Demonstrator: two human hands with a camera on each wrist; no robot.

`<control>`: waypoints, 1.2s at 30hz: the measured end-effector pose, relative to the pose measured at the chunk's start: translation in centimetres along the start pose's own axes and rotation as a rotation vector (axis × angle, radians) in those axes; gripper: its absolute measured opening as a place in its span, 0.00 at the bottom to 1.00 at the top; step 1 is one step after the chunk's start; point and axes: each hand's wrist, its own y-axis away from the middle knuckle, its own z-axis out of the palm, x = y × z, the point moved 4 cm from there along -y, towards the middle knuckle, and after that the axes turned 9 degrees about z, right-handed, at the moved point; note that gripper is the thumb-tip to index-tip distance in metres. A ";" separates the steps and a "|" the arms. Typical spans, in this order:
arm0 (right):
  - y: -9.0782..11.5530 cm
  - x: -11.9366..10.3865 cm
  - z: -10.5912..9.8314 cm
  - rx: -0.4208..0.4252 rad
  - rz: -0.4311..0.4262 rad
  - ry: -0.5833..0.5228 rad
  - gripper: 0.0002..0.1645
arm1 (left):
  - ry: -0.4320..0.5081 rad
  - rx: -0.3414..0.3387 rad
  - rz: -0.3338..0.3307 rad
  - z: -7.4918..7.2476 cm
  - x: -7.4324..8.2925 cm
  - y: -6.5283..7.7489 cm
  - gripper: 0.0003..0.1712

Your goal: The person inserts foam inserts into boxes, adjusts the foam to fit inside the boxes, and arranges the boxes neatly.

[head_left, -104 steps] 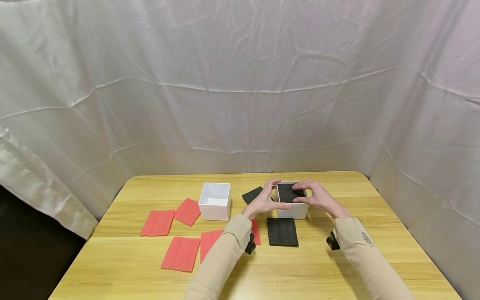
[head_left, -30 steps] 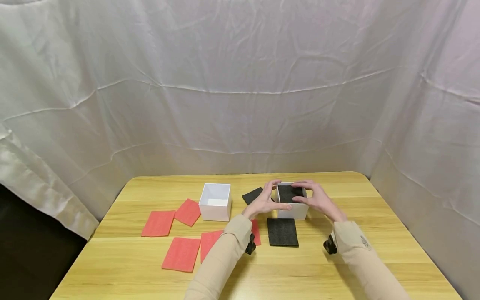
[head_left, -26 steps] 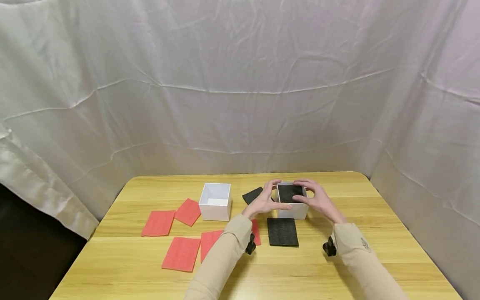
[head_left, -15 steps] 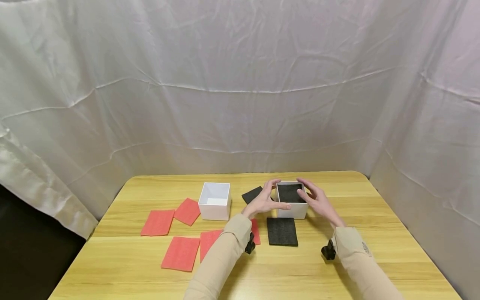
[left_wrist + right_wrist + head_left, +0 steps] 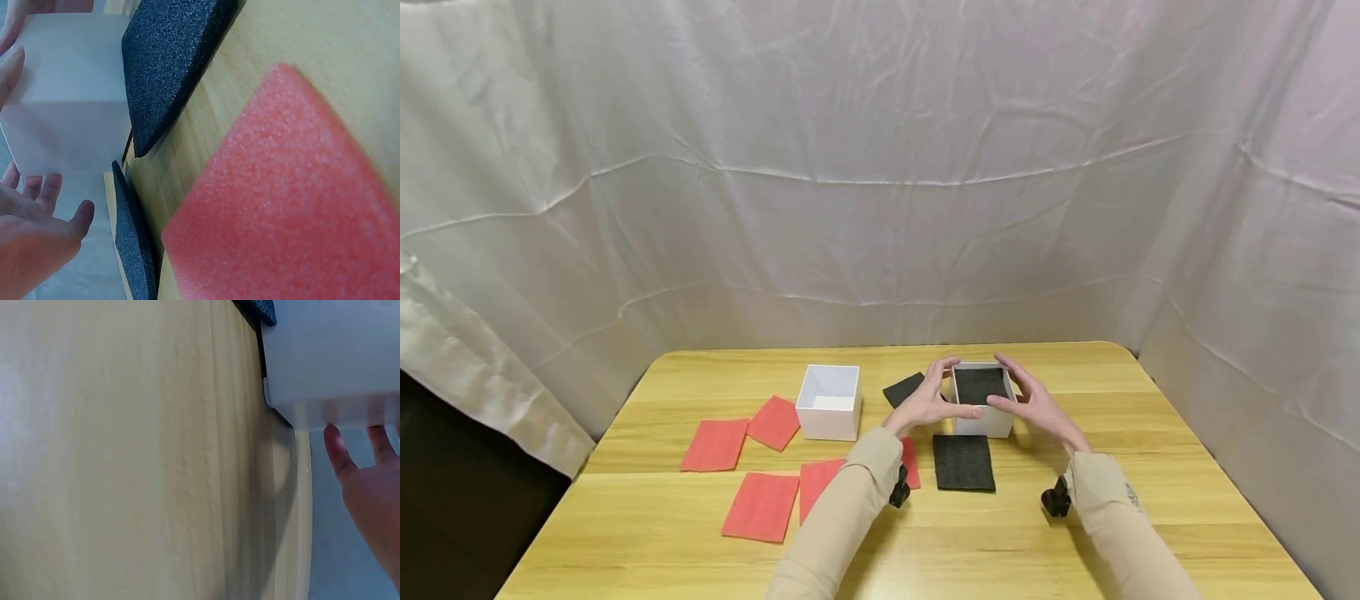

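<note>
A white open-topped box (image 5: 985,423) stands on the table at the right, and a black foam square (image 5: 980,385) lies inside it, near the rim. My left hand (image 5: 925,404) holds the box from the left, thumb along the front, fingers toward the back corner. On the other side my right hand (image 5: 1036,404) holds it, thumb at the front rim and fingers on the right side. The wrist views show fingertips against the box walls. One black foam square (image 5: 964,463) lies in front of the box; another (image 5: 903,389) is partly hidden behind my left hand.
A second white box (image 5: 829,423) stands to the left with nothing visible inside. Several red foam squares (image 5: 715,445) lie spread on the wooden table (image 5: 985,542); my left sleeve (image 5: 842,517) partly covers some. Pale curtains (image 5: 880,233) hang behind the table.
My right fingers and thumb have drawn back from over the black foam square inside the box to the box's right side and front rim. My left hand has stayed in place.
</note>
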 end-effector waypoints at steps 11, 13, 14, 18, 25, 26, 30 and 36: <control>-0.3 0.9 -0.2 -0.040 0.032 -0.061 0.54 | -0.002 -0.002 -0.006 -0.1 -0.1 0.0 0.55; -0.3 1.0 -0.2 -0.048 0.033 -0.076 0.54 | -0.002 -0.003 -0.006 -0.1 -0.1 0.0 0.55; -0.3 1.1 -0.1 -0.047 0.035 -0.087 0.54 | -0.002 -0.004 -0.006 -0.1 -0.1 0.0 0.55; -0.4 1.2 -0.1 -0.042 0.037 -0.090 0.55 | -0.008 0.000 -0.006 0.0 -0.2 0.0 0.55; -0.5 1.4 -0.1 -0.024 0.047 -0.096 0.54 | -0.025 0.004 0.007 0.1 0.1 0.4 0.58; -0.5 1.4 -0.1 -0.020 0.046 -0.094 0.54 | -0.031 -0.001 0.011 0.1 0.2 0.5 0.58; -0.5 1.4 -0.1 -0.012 0.032 -0.082 0.53 | -0.074 -0.013 0.029 -0.2 0.3 1.0 0.60; -0.5 1.2 -0.2 -0.009 0.038 -0.085 0.53 | -0.181 -0.028 0.072 -0.7 0.6 1.8 0.59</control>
